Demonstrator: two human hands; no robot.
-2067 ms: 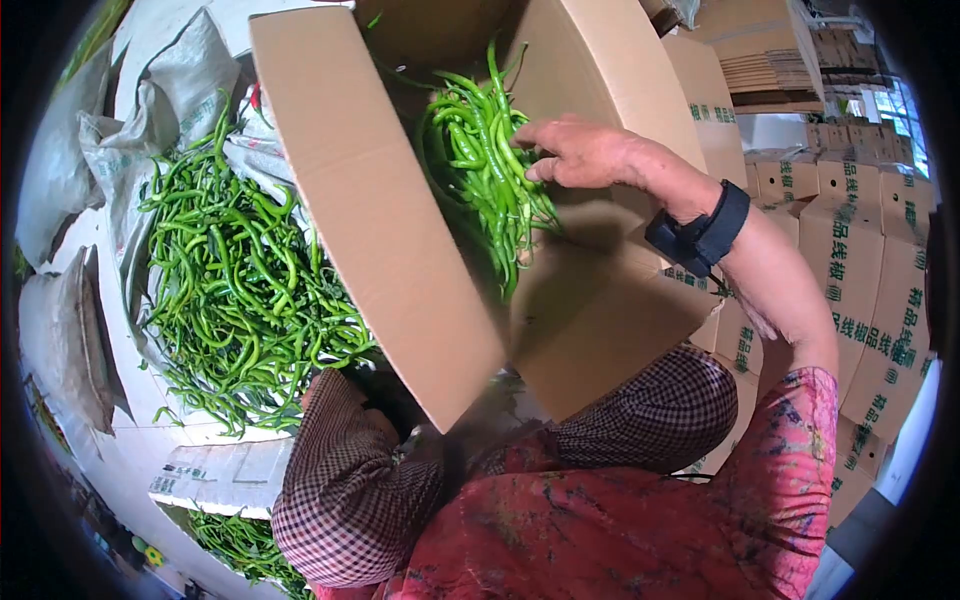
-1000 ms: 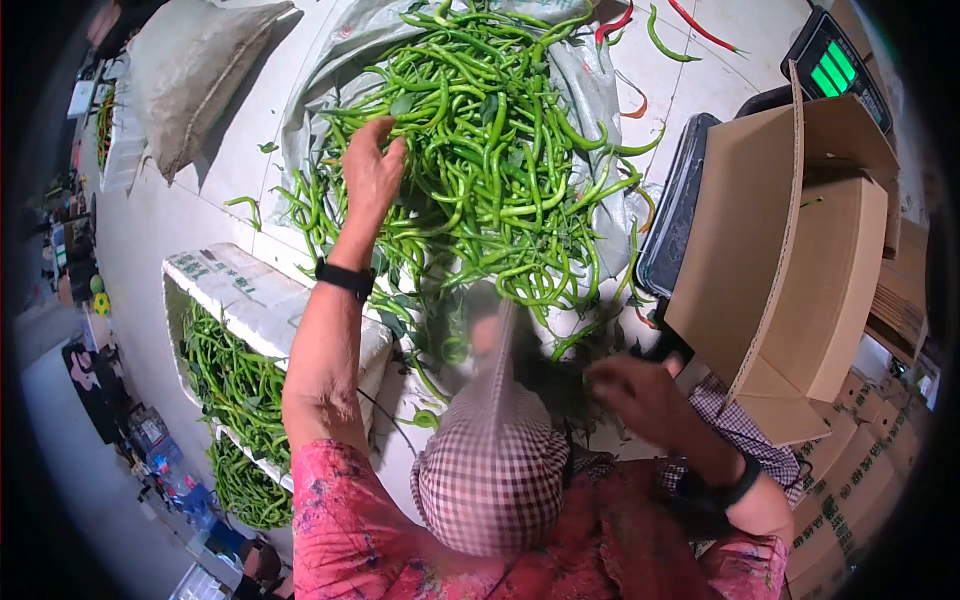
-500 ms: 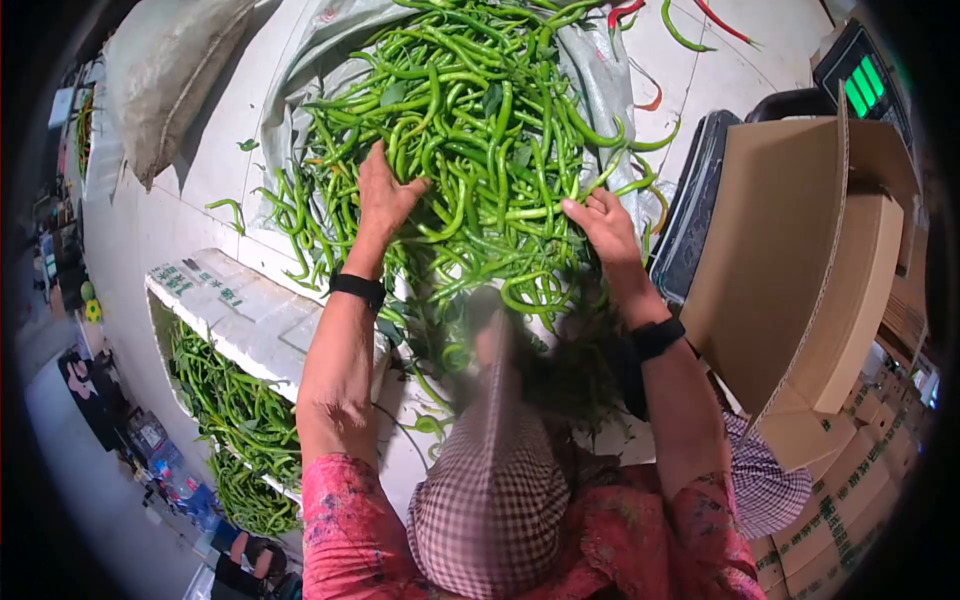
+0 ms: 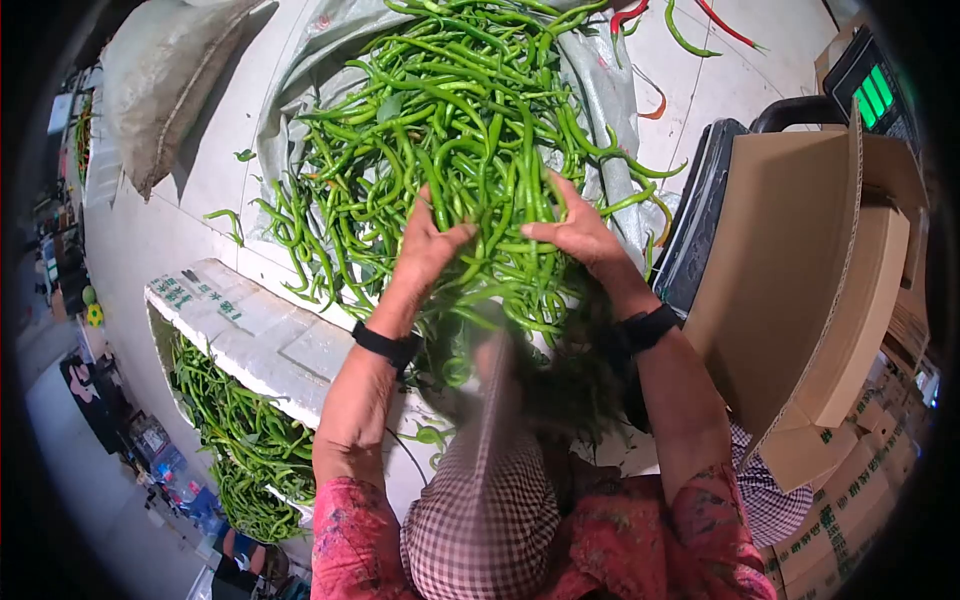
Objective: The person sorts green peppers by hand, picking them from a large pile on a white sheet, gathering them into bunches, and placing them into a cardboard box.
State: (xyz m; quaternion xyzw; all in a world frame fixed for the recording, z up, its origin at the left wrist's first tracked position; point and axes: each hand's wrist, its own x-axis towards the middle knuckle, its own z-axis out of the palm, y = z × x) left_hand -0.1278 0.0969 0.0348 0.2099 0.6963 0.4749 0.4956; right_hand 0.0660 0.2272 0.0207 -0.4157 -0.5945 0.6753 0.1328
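Observation:
A large heap of long green chili peppers [image 4: 440, 110] lies on a pale woven sack [image 4: 285, 110] spread on the tiled floor. Both hands are at the near part of the heap. My left hand [image 4: 430, 240] and my right hand [image 4: 580, 232] face each other with a bunch of peppers gathered between them. Thumbs press on top of the bunch, while the other fingertips are partly hidden among the peppers. Dark bands circle both wrists.
At the left, a white foam box [image 4: 250, 310] holds more green peppers. An open cardboard box [image 4: 770, 260] stands right, beside a scale with a lit green display [image 4: 874, 96]. A full sack [image 4: 170, 80] is upper left; red peppers [image 4: 728, 22] lie at the top.
My hands have moved closer together. My left hand has shifted right and down, my right hand slightly left, and peppers are now gathered between them.

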